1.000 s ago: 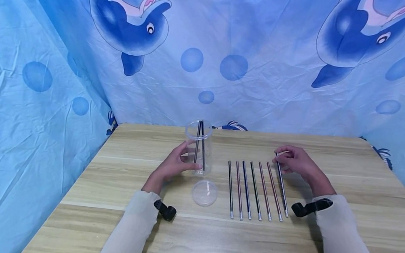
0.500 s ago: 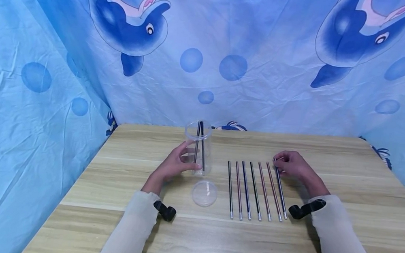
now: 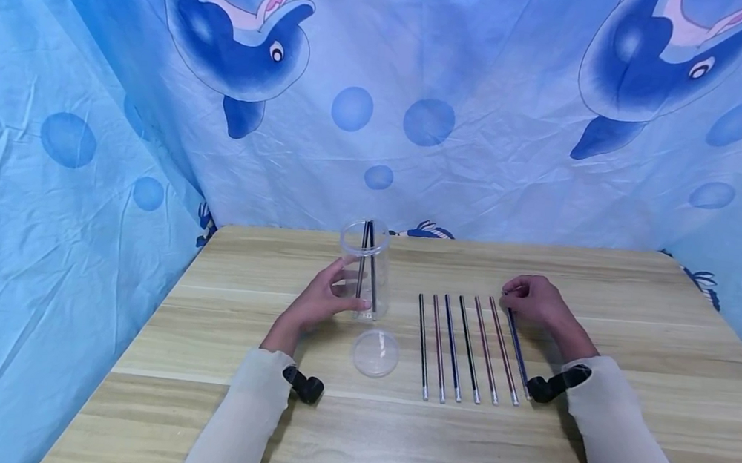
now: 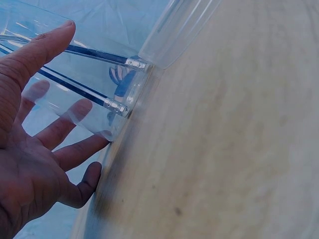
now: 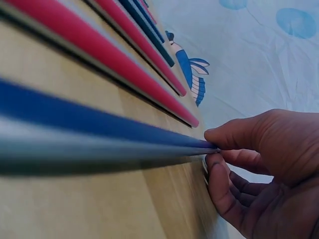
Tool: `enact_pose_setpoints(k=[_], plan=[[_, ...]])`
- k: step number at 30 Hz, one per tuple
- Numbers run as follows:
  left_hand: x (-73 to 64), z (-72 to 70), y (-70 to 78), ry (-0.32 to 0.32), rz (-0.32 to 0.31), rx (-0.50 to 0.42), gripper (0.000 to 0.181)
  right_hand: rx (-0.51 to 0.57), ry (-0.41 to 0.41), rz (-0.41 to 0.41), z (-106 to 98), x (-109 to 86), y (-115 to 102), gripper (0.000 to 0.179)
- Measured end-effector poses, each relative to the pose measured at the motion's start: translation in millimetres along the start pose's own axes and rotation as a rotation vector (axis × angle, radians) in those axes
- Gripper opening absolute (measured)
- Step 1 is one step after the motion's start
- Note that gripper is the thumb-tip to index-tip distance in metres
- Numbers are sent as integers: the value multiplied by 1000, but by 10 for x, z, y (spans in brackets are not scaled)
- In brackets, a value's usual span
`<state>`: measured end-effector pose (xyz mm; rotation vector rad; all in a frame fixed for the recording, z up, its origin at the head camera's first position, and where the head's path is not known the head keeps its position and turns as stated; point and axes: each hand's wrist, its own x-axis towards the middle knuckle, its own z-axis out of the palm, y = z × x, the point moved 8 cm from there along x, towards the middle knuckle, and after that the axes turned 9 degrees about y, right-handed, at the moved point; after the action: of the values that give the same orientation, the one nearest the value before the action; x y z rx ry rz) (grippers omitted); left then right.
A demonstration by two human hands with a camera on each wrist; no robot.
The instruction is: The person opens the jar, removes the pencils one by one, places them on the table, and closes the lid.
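L hand [image 3: 323,305] is gripping a clear cup [image 3: 382,283], thumb one side, fingers the other; cup's standing nr the desk's [image 3: 351,438] far edge w/ two pencils [image 3: 371,272] leaning inside. R hand [image 3: 534,299] is pinching the far end of a blue pencil [image 3: 517,344] btwn thumb & fingertips, other end pointing twd near edge. Just left of it, six pencils [image 3: 469,349] are lying in a row; a lid [image 3: 375,353] is lying btwn cup & near edge.
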<state>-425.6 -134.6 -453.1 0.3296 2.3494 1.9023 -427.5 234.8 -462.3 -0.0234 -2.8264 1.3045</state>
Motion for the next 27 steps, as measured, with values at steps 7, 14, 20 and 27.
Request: enact_pose_setpoints(k=[7, 14, 20, 27], plan=[[8, -2, 4, 5, 0, 20, 93, -47, 45, -6, -5, 1, -4, 24], [-5, 3, 0, -3, -7, 12, 95, -24, 19, 0, 23, 3, 5, 22], [2, 16, -10, -13, -18, 3, 97, -11, 1, 4, 27, 7, 26, 24], [-139, 39, 282, -23, -15, 4, 93, 14, -34, 16, 21, 9, 42, 27]])
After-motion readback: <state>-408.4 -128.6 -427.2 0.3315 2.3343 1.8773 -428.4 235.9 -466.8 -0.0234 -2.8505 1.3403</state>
